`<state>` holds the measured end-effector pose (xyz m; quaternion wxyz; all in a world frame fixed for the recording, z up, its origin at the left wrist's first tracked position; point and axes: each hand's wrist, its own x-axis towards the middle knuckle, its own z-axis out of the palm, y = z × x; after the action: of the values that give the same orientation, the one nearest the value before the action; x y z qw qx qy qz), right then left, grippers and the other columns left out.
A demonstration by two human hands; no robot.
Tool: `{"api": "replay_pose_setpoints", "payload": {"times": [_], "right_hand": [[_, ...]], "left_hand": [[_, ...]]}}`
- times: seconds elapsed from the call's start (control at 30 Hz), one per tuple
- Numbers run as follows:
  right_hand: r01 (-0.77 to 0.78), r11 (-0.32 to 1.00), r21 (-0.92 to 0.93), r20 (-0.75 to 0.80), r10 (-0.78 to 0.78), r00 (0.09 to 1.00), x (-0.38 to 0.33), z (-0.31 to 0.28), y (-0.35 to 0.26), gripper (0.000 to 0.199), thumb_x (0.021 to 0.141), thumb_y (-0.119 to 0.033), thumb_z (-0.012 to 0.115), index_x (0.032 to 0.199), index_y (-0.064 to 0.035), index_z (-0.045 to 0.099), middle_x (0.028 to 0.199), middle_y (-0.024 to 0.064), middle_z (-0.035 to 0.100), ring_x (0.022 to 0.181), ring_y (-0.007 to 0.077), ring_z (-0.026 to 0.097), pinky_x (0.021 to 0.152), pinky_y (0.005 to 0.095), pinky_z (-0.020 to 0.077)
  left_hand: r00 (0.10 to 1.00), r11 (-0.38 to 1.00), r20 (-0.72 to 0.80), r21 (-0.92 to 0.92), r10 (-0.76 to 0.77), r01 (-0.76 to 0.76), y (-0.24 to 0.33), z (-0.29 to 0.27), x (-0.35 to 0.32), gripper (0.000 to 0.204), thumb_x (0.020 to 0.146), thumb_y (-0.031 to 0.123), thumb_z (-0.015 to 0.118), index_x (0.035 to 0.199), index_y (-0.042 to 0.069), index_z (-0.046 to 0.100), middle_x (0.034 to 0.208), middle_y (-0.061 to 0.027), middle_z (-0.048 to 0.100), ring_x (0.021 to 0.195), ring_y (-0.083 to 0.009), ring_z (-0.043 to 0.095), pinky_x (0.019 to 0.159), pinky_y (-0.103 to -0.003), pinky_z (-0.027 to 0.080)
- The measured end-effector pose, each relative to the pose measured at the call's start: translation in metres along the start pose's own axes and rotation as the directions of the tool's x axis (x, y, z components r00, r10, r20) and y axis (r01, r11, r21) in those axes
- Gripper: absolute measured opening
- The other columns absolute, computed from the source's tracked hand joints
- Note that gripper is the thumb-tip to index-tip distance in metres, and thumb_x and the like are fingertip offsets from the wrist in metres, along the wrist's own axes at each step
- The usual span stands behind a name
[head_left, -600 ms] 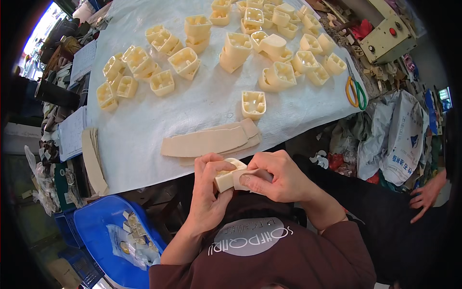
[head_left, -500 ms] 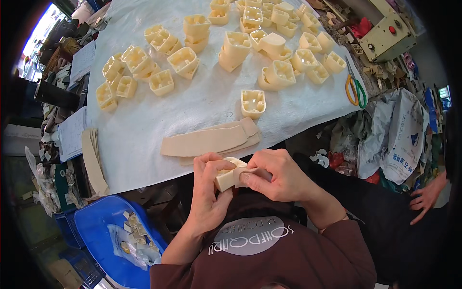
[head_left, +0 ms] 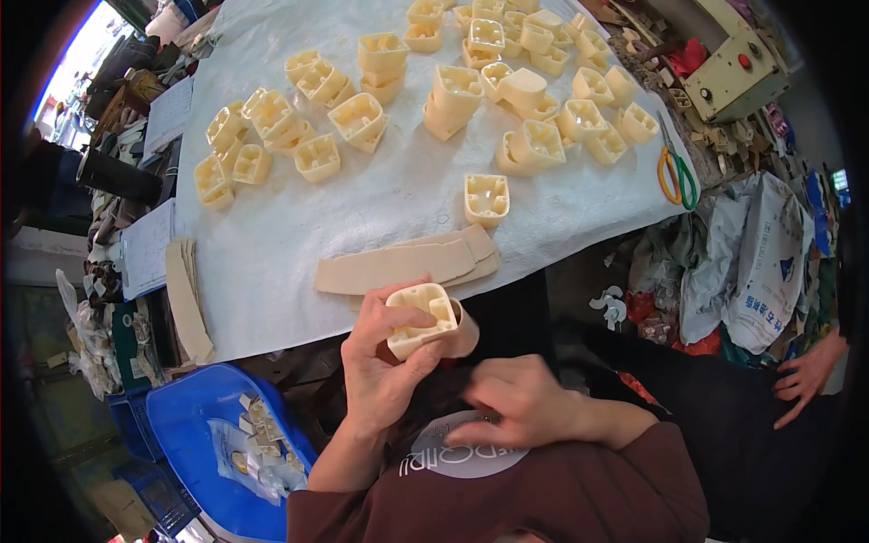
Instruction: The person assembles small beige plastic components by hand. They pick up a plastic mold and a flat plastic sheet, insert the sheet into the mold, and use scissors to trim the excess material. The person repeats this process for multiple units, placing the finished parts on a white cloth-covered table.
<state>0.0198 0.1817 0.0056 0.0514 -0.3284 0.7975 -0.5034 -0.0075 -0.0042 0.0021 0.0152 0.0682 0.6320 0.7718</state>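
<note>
My left hand [head_left: 380, 376] grips a cream-coloured hollow plastic block [head_left: 409, 342], its open, ribbed side facing up and the fingers reaching over its rim. A beige strip [head_left: 465, 333] curves round the block's right side, standing partly off it. Lower right, in front of my shirt, is my right hand [head_left: 520, 398], apart from the block. It is smeared by motion, with the thumb away from the bent fingers and nothing visible between them. Flat beige strips [head_left: 398, 265] lie stacked at the table's front edge, just beyond my left hand. Behind them stands a single cream block [head_left: 487, 201].
Several more cream blocks [head_left: 317, 156] stand, some stacked, across the white-covered table [head_left: 272, 235]. Scissors [head_left: 672, 176] lie at its right edge, more strips [head_left: 186, 299] at its left. A blue bin [head_left: 181, 425] holds scraps. Another person's hand [head_left: 806, 376] shows far right.
My right hand has let go of the strip and moved down toward my shirt. The block in my left hand has tilted, so its hollow side shows more.
</note>
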Motion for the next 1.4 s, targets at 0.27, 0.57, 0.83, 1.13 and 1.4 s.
{"api": "replay_pose_setpoints", "payload": {"times": [0.27,0.57,0.83,1.13,1.4], "right_hand": [[-0.126,0.225,0.966,0.037,0.363,0.931,0.023,0.02,0.019,0.101,0.061,-0.038,0.083,0.136,-0.0065,0.024,0.134,0.0084,0.035,0.123,0.0165,0.036,0.1,0.0352,0.0333],[-0.042,0.229,0.973,-0.093,0.548,0.832,0.027,-0.002,0.009,0.031,0.082,-0.019,0.066,0.106,-0.004,0.052,0.093,0.0025,0.054,0.094,0.0117,0.051,0.084,0.0283,0.0405],[-0.108,0.222,0.969,-0.03,0.538,0.843,0.021,0.0,0.022,0.027,0.084,-0.013,0.063,0.108,-0.0036,0.055,0.098,0.0043,0.061,0.091,0.0128,0.057,0.083,0.0291,0.0434],[-0.166,0.201,0.965,0.048,0.489,0.871,0.024,-0.006,0.025,0.028,0.086,-0.016,0.063,0.11,-0.0012,0.058,0.098,0.0034,0.063,0.089,0.0103,0.057,0.075,0.0258,0.0473],[-0.151,0.521,0.84,-0.157,0.5,0.851,0.027,-0.009,0.017,0.037,0.08,-0.02,0.07,0.106,0.0024,0.055,0.098,0.0091,0.062,0.091,0.0152,0.058,0.083,0.0299,0.046]], "left_hand": [[0.993,0.976,0.118,-0.217,0.005,0.021,-0.005,0.001,-0.003,0.024,0.067,0.004,0.077,0.086,0.004,0.063,0.123,-0.0202,0.049,0.11,-0.0246,0.052,0.087,-0.032,0.044],[0.985,0.969,0.172,-0.244,0.021,0.023,-0.011,-0.008,-0.008,0.022,0.06,0.01,0.082,0.071,0.003,0.065,0.122,-0.0266,0.051,0.11,-0.0284,0.053,0.087,-0.035,0.044],[0.979,0.954,0.202,-0.298,0.035,0.028,-0.015,-0.004,-0.009,0.025,0.059,0.017,0.084,0.071,0.004,0.066,0.122,-0.0286,0.051,0.11,-0.0309,0.052,0.089,-0.039,0.041],[0.968,0.981,0.236,-0.187,0.09,-0.046,-0.017,-0.002,-0.005,0.029,0.059,0.019,0.083,0.07,0.006,0.06,0.137,-0.0269,0.036,0.126,-0.0316,0.035,0.102,-0.042,0.028],[0.998,0.992,0.007,-0.109,-0.063,0.063,-0.005,0.011,-0.001,0.039,0.057,0.009,0.083,0.083,0.007,0.053,0.115,-0.0105,0.042,0.107,-0.0201,0.045,0.09,-0.032,0.038]]}}
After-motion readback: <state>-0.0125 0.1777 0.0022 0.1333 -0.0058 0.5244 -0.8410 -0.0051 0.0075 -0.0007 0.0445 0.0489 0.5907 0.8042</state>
